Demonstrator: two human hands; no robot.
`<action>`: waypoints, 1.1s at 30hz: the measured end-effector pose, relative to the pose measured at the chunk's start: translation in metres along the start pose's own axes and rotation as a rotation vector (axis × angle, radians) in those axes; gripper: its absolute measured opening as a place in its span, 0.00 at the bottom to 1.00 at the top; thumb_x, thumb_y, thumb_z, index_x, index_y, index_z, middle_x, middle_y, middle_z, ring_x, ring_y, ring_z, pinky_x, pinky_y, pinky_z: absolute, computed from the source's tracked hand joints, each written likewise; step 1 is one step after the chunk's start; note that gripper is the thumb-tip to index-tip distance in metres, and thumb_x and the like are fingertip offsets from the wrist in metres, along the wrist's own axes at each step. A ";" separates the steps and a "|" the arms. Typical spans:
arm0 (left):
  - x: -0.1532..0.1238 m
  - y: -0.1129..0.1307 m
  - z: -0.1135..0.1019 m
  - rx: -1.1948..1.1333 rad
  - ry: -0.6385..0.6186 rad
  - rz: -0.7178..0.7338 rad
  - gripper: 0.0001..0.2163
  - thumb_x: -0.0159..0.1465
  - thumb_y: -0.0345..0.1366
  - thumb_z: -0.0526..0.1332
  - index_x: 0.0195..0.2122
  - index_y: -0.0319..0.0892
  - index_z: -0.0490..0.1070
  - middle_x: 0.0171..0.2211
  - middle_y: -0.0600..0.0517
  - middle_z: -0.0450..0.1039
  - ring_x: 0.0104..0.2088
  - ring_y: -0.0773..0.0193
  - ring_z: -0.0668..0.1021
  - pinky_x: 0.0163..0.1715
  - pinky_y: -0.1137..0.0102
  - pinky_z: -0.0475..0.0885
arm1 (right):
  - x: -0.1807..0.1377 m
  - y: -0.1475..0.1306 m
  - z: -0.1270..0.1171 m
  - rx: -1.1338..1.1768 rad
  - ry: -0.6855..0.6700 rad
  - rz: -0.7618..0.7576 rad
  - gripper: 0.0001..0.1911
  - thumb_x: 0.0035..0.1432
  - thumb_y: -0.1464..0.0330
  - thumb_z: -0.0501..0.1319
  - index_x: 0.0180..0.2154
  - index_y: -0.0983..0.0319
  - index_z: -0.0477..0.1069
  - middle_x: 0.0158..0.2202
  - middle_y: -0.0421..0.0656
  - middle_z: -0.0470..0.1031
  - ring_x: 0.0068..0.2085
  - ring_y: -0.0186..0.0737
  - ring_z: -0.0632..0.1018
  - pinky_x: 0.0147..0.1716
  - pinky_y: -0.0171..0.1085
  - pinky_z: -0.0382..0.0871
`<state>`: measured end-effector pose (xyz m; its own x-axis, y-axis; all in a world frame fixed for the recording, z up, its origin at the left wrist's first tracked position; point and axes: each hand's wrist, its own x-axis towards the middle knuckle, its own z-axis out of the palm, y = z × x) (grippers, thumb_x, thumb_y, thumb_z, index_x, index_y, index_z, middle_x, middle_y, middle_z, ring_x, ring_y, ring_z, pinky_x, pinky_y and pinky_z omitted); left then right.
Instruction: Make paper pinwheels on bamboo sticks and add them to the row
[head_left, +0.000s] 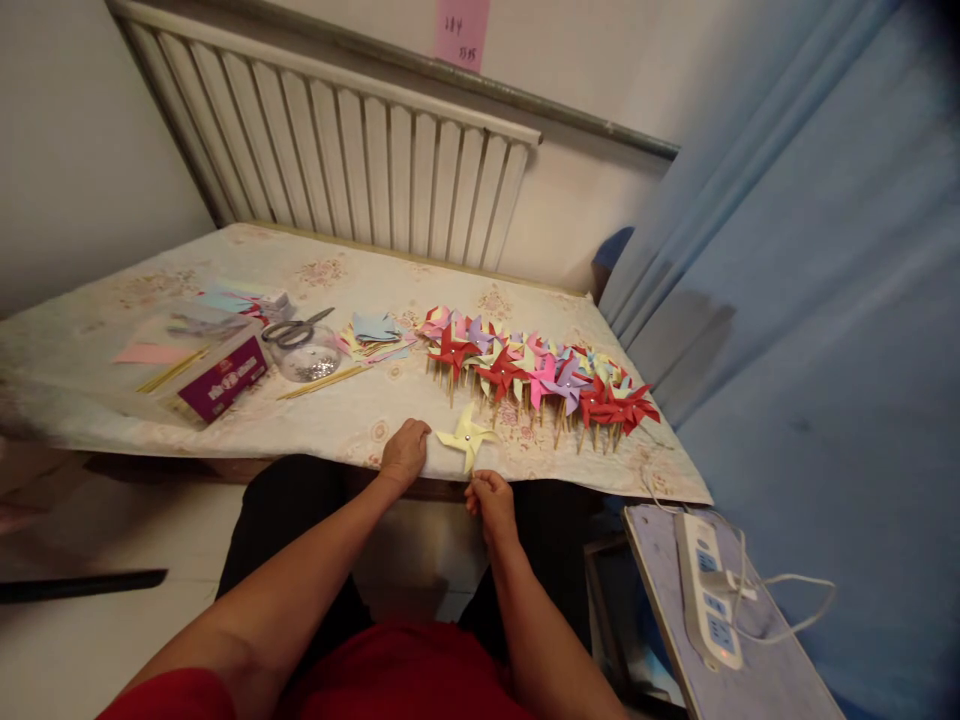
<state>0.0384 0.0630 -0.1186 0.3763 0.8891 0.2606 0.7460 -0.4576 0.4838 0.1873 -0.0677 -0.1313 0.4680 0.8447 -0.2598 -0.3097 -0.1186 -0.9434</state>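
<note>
A pale yellow paper pinwheel [468, 438] with a small pin at its centre stands upright at the table's front edge. Below it, my right hand [493, 500] pinches its stick between thumb and fingers. My left hand [406, 452] rests at the table edge just left of the pinwheel, apart from it, with its fingers curled closed; what they hold, if anything, is hidden. Behind both hands, many finished pinwheels [541, 378] in red, pink, purple and yellow stand close together on sticks.
Scissors [298, 328] lie over a clear container of small shiny pins [309, 364]. Nearby are loose sticks [324, 382], folded paper pieces [376, 328] and a purple-and-white box [223, 384]. A power strip [706, 590] sits on a side stand at right, beside a blue curtain [795, 300].
</note>
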 end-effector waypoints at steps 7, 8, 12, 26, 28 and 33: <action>-0.009 0.003 0.002 0.240 -0.033 0.085 0.10 0.65 0.28 0.51 0.39 0.41 0.72 0.39 0.45 0.69 0.40 0.58 0.72 0.41 0.64 0.65 | 0.001 0.000 -0.002 -0.002 -0.002 -0.016 0.13 0.42 0.62 0.65 0.29 0.62 0.69 0.18 0.36 0.73 0.14 0.29 0.67 0.13 0.27 0.55; -0.009 0.003 0.002 0.273 -0.037 0.091 0.10 0.65 0.28 0.50 0.38 0.41 0.72 0.39 0.45 0.69 0.40 0.57 0.72 0.41 0.63 0.65 | 0.001 0.000 -0.001 0.001 -0.002 -0.015 0.13 0.42 0.61 0.65 0.29 0.62 0.69 0.17 0.36 0.73 0.14 0.29 0.67 0.13 0.27 0.55; -0.010 0.004 0.004 0.354 -0.057 0.105 0.11 0.66 0.28 0.49 0.38 0.41 0.71 0.39 0.44 0.68 0.40 0.56 0.72 0.41 0.63 0.65 | 0.002 0.000 0.001 0.011 -0.004 0.004 0.13 0.42 0.62 0.65 0.29 0.62 0.69 0.17 0.36 0.72 0.13 0.29 0.67 0.12 0.28 0.54; -0.011 0.004 0.006 0.391 -0.041 0.133 0.11 0.67 0.29 0.49 0.38 0.40 0.71 0.38 0.44 0.68 0.39 0.55 0.71 0.40 0.62 0.63 | 0.002 -0.001 0.002 0.021 -0.027 -0.009 0.12 0.43 0.63 0.65 0.30 0.63 0.69 0.18 0.37 0.73 0.14 0.29 0.67 0.14 0.28 0.55; -0.011 0.004 0.006 0.379 -0.039 0.135 0.11 0.67 0.29 0.49 0.38 0.39 0.71 0.38 0.44 0.68 0.39 0.55 0.71 0.40 0.63 0.63 | 0.001 -0.001 0.002 0.017 -0.023 -0.010 0.12 0.43 0.62 0.64 0.30 0.63 0.69 0.18 0.37 0.73 0.14 0.29 0.67 0.14 0.28 0.55; -0.011 0.003 0.006 0.364 -0.044 0.132 0.11 0.66 0.28 0.49 0.39 0.39 0.71 0.38 0.44 0.68 0.40 0.56 0.71 0.40 0.63 0.63 | 0.002 0.000 0.002 0.018 -0.020 0.001 0.13 0.42 0.62 0.64 0.29 0.63 0.69 0.17 0.36 0.73 0.14 0.28 0.67 0.14 0.28 0.55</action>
<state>0.0399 0.0524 -0.1253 0.4996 0.8260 0.2611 0.8326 -0.5410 0.1185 0.1868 -0.0654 -0.1314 0.4508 0.8549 -0.2567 -0.3249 -0.1107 -0.9392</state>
